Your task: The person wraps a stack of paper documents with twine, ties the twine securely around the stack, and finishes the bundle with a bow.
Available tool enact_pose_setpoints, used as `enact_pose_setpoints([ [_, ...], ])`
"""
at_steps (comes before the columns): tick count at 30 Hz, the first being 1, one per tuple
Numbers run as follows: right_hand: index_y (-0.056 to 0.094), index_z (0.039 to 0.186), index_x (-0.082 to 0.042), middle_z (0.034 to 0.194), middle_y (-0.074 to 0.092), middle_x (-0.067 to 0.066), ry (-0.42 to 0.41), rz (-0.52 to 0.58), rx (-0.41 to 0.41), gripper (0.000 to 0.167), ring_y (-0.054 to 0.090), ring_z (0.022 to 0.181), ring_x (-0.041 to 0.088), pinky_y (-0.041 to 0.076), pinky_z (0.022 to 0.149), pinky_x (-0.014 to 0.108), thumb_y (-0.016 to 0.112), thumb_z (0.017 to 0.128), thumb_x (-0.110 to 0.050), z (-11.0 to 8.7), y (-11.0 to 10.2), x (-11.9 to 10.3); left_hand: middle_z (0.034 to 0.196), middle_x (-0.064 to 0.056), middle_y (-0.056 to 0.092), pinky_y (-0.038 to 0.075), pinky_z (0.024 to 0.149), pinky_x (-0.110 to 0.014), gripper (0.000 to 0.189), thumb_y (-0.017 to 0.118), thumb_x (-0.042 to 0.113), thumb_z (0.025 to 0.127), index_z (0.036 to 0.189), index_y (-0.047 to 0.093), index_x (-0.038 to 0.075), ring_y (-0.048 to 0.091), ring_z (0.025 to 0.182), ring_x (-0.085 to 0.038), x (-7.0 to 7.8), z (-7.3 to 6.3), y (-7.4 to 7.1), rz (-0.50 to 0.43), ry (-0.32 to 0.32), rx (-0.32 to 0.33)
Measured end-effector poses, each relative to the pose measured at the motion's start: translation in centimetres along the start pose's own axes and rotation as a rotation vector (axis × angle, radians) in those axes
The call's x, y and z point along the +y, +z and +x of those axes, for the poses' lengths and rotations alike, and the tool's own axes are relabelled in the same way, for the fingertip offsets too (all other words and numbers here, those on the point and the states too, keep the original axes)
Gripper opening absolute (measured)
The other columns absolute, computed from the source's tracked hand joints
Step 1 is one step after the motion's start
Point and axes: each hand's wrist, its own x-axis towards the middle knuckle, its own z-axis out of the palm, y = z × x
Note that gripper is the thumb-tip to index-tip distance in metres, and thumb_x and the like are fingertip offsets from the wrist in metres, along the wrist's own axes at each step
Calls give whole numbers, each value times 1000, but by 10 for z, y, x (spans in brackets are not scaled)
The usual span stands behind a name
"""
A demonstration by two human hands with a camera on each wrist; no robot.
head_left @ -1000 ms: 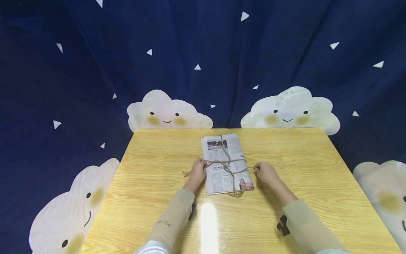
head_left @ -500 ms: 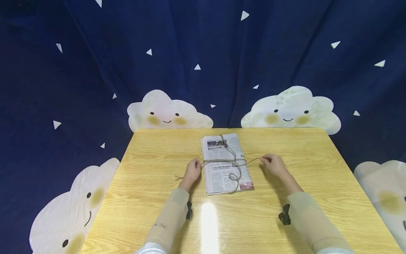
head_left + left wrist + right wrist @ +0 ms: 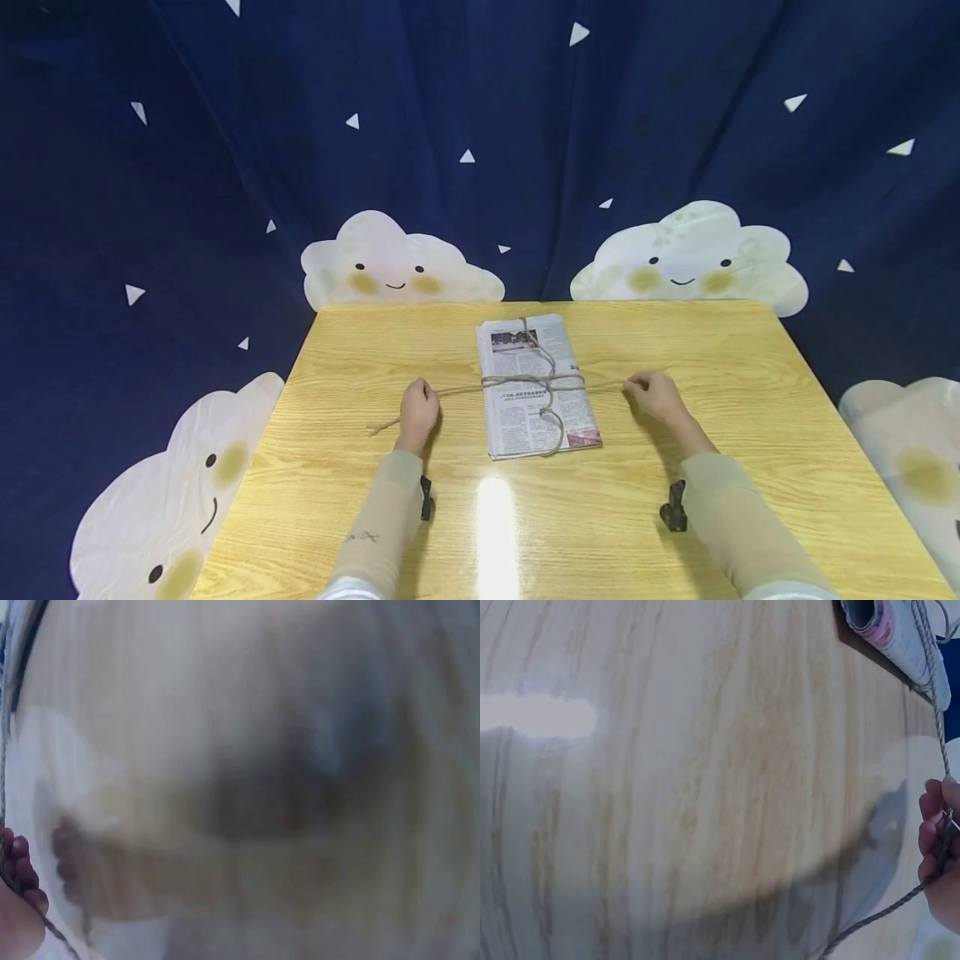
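Observation:
A folded stack of newspapers (image 3: 510, 425) lies on the wooden table, wrapped crosswise with brown twine (image 3: 459, 390). To the left of the stack, my left hand (image 3: 418, 408) grips one end of the twine, and a short tail sticks out beyond the hand. On the other side my right hand (image 3: 654, 395) pinches the opposite length. The twine runs nearly straight between the hands across the papers. In the right wrist view the fingers (image 3: 928, 836) curl round the twine, and a loose end trails below. The left wrist view catches only part of the left hand (image 3: 21, 915).
The wooden table (image 3: 637, 533) extends on all sides of the stack, with a bright light reflection near the front. Behind it hangs a dark blue curtain (image 3: 420, 83) printed with clouds. A dark wrist device (image 3: 674, 507) sits under the right forearm.
Both hands have moved apart, the left hand further left and the right hand slightly right. The twine has straightened across the stack, and the loop near its lower edge has shrunk.

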Motion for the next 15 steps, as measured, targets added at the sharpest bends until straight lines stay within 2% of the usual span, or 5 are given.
enact_pose_setpoints([
  [4, 60, 106, 9, 101, 61, 26, 1, -23, -10, 29, 58, 89, 35, 51, 72, 42, 48, 95, -16, -1, 3, 5, 69, -8, 44, 38, 54, -30, 18, 43, 1, 87, 70, 47, 2, 43, 63, -21, -5, -2, 0, 81, 29, 36],
  [7, 60, 108, 8, 104, 60, 26, 2, -39, -21, 30, 56, 97, 40, 49, 78, 48, 48, 95, -17, 0, 7, 7, 76, -12, 52, 44, 65, -36, 14, 47, 2, 87, 76, 55, -2, 50, 73, -27, -3, -4, 4, 138, 101, 68],
  [10, 58, 112, 8, 109, 60, 26, -28, -68, -31, 29, 54, 102, 42, 45, 85, 53, 49, 94, -14, 0, 10, 4, 87, -14, 59, 43, 79, -43, 11, 52, 3, 86, 87, 62, -3, 54, 86, -32, 4, -5, 10, 166, 187, 98],
  [12, 55, 116, 7, 112, 57, 27, -76, -89, -25, 30, 52, 104, 43, 38, 90, 58, 52, 90, -9, 0, 11, -1, 94, -14, 61, 41, 85, -44, 13, 54, 3, 85, 94, 63, -2, 55, 93, -32, 11, -4, 15, 174, 246, 88],
  [15, 54, 120, 3, 117, 54, 25, -173, -133, 3, 37, 49, 108, 43, 26, 93, 62, 56, 83, -5, 2, 17, -14, 102, -13, 62, 38, 95, -44, 17, 57, 4, 85, 100, 63, -1, 54, 101, -30, 25, -3, 24, 183, 331, 18],
])
